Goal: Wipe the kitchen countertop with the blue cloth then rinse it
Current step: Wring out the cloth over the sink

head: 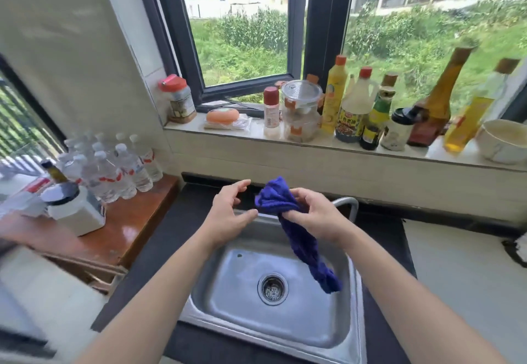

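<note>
My right hand (pixel 315 213) grips the bunched upper part of the blue cloth (pixel 299 238) above the steel sink (pixel 228 306). The cloth's twisted lower end hangs down into the basin, right of the drain (pixel 273 289). My left hand (pixel 228 212) hovers just left of the cloth with fingers relaxed and spread, holding nothing. The faucet (pixel 349 205) curves behind my right hand; no water stream is visible. Dark countertop (pixel 159 238) surrounds the sink, with a pale countertop (pixel 462 278) to the right.
Several water bottles (pixel 114 164) and a white jar (pixel 77 209) stand on a wooden surface at the left. The window sill (pixel 342 146) carries several sauce bottles, containers, a soap and a white bowl (pixel 504 141). A dark object (pixel 516 252) lies at the right edge.
</note>
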Tool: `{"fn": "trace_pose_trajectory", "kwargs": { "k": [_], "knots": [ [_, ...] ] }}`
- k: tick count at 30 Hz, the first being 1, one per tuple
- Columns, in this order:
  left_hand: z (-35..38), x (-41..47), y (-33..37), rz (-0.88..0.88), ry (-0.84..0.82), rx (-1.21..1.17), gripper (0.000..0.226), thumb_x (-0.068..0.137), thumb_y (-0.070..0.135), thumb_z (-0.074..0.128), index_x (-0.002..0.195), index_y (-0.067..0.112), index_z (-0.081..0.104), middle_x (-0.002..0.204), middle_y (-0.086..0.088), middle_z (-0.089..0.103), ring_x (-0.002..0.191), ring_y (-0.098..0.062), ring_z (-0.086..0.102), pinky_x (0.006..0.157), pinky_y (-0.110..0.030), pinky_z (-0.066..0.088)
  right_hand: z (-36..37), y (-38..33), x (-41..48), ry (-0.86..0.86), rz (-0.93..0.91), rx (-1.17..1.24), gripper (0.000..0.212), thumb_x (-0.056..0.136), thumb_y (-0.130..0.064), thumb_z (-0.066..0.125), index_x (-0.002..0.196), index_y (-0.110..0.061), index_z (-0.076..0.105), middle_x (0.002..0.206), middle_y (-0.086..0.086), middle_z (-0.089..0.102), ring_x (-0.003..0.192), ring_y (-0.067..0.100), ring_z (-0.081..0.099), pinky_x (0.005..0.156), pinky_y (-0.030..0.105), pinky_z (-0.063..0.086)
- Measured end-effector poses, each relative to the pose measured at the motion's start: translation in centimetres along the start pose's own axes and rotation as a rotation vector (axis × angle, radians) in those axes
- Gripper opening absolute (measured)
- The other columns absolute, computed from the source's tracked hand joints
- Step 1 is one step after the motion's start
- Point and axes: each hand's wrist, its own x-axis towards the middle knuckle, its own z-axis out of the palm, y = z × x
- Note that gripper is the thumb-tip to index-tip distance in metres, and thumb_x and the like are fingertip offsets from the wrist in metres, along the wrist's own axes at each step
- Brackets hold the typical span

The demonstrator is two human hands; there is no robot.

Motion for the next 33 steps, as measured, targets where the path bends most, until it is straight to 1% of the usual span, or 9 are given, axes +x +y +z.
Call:
{"fn": "trace_pose_trajectory", "kwargs": {
  "k": [2,4,9,13,18,21,26,31,33],
  "knots": [
    [0.0,-1.6,0.3,-0.038,-0.033,-0.030,0.091,0.065,0.038,0.067,0.150,0.027,0.034,0.142,0.011,0.041,0.120,-0.013,0.044,0.099,-0.026,0.043,0.3,-0.4,-0.5,-0.171,-0.022,0.040,0.030,0.088,-0.007,0.067,0.112,-0.026,0.067,0.105,0.000,0.076,0.095,0.011,0.069,0.094,0.037,0.055],
    [-0.5,-3.6,0.5,-0.094,-0.060,-0.144,0.088,0.067,0.027,0.067,0.149,0.024,0.035,0.140,0.006,0.048,0.121,-0.013,0.049,0.091,-0.018,0.046,1.1,-0.9,-0.7,-0.273,-0.070,0.023,0.029,0.088,-0.008,0.068,0.113,-0.024,0.069,0.104,0.002,0.076,0.096,0.013,0.069,0.091,0.034,0.055],
    [-4.1,-8.7,0.5,-0.107,0.195,-0.137,0.031,0.085,-0.005,0.068,0.101,0.021,0.070,0.086,0.006,0.076,0.076,0.000,0.067,0.070,-0.015,0.049,3.9,-2.6,-0.7,-0.233,-0.119,-0.123,0.027,0.074,-0.025,0.087,0.095,-0.027,0.070,0.081,-0.006,0.075,0.070,0.002,0.064,0.069,0.022,0.051],
    [-8.8,-12.6,0.7,-0.103,0.387,0.019,0.022,0.086,-0.005,0.067,0.092,0.016,0.075,0.065,0.018,0.068,0.055,0.006,0.055,0.058,-0.008,0.040,7.7,-3.4,0.0,-0.527,-0.057,-0.223,0.027,0.081,-0.039,0.081,0.096,-0.019,0.071,0.071,-0.002,0.069,0.064,0.011,0.063,0.063,0.029,0.050],
    [-16.9,-20.2,-0.6,-0.152,0.639,0.087,0.030,0.086,-0.007,0.065,0.095,0.021,0.074,0.086,0.007,0.070,0.063,0.008,0.057,0.065,-0.009,0.043,15.8,-6.3,1.0,-0.576,-0.244,-0.504,0.041,0.098,-0.046,0.057,0.082,-0.008,0.061,0.066,-0.005,0.052,0.063,0.007,0.045,0.070,0.037,0.044],
    [-22.0,-26.7,-2.8,-0.216,0.699,0.188,0.036,0.085,-0.009,0.062,0.101,0.022,0.073,0.093,0.005,0.068,0.071,0.008,0.058,0.066,-0.007,0.041,22.9,-10.1,-0.1,-0.484,-0.355,-0.477,0.031,0.098,-0.041,0.058,0.084,-0.014,0.066,0.071,-0.001,0.062,0.066,0.010,0.049,0.073,0.037,0.046],
    [-30.0,-40.0,-7.9,-0.460,0.730,0.209,0.043,0.075,0.001,0.061,0.100,0.036,0.056,0.078,0.006,0.053,0.076,-0.014,0.051,0.069,-0.026,0.039,38.0,-19.2,-5.8,-0.542,-0.568,-0.267,0.010,0.096,-0.026,0.064,0.098,-0.022,0.073,0.087,-0.010,0.064,0.079,0.000,0.057,0.075,0.013,0.043],
    [-38.0,-51.1,-10.2,-0.383,0.732,0.053,0.077,0.068,0.038,0.074,0.138,0.042,0.042,0.131,0.023,0.047,0.121,0.004,0.044,0.095,-0.019,0.036,51.4,-27.4,-10.8,-0.659,-0.733,-0.269,0.018,0.090,-0.021,0.070,0.104,-0.030,0.076,0.096,-0.008,0.064,0.086,0.003,0.059,0.075,0.012,0.045],
    [-40.7,-53.7,-10.4,-0.374,0.742,0.047,0.086,0.072,0.046,0.082,0.144,0.039,0.037,0.133,0.027,0.051,0.122,0.009,0.045,0.093,-0.017,0.037,55.4,-30.0,-12.1,-0.689,-0.803,-0.275,0.020,0.087,-0.018,0.074,0.103,-0.030,0.077,0.093,-0.015,0.065,0.083,-0.001,0.059,0.071,0.008,0.043]
  ]
}}
